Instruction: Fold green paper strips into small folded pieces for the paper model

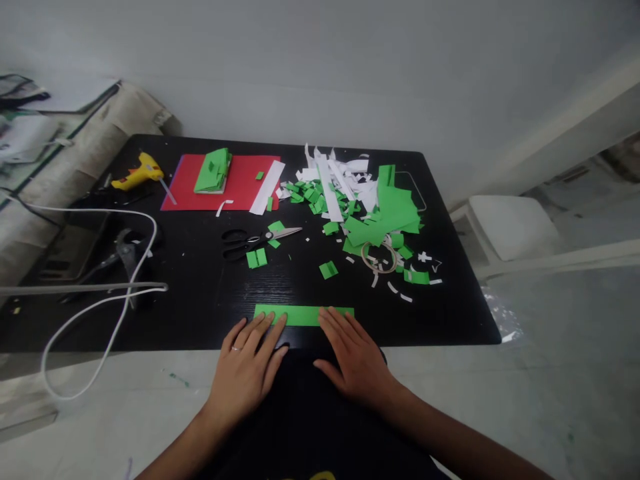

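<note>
A long green paper strip [303, 315] lies flat near the front edge of the black table [200, 313]. My left hand [250, 363] rests flat with its fingers stretched out, the fingertips on the strip's left part. My right hand [353, 357] also lies flat and open, its fingertips pressing the strip's right part. Neither hand holds anything. A ring shows on a finger of my left hand.
Black-handled scissors [250, 241] lie mid-table among small green pieces [257, 258]. A heap of green and white paper scraps [360, 200] and a tape ring [379, 257] sit right. A red sheet [240, 183], yellow glue gun [137, 172] and white cable [115, 307] are left.
</note>
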A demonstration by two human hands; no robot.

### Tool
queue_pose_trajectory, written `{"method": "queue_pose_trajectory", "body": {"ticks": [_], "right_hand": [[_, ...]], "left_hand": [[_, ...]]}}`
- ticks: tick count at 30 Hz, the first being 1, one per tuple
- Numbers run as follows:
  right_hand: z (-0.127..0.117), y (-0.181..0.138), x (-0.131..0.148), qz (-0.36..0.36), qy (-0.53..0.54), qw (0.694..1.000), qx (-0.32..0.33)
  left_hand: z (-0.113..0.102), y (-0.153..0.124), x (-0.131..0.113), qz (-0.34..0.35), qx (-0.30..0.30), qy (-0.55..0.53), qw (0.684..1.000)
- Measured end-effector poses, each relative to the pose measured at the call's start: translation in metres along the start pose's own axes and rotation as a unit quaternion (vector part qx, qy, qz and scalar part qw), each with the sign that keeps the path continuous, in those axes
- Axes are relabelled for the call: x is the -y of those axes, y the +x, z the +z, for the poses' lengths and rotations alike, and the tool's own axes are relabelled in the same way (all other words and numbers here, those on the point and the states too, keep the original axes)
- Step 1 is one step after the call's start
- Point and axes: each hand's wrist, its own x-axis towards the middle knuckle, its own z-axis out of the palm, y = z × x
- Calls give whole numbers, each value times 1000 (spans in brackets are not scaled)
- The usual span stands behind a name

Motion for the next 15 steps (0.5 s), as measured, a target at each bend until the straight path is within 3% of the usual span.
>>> {"method": "queue_pose_trajectory", "body": {"ticks": [8,15], "right_hand": [[-2,-17,-14,23,-82,996,31],[0,-17,-16,-15,-66,995,-73]], "left_hand": [[-5,-4,8,-14,-13,16,1000],[-11,-11,31,3,-57,-47,997]]}}
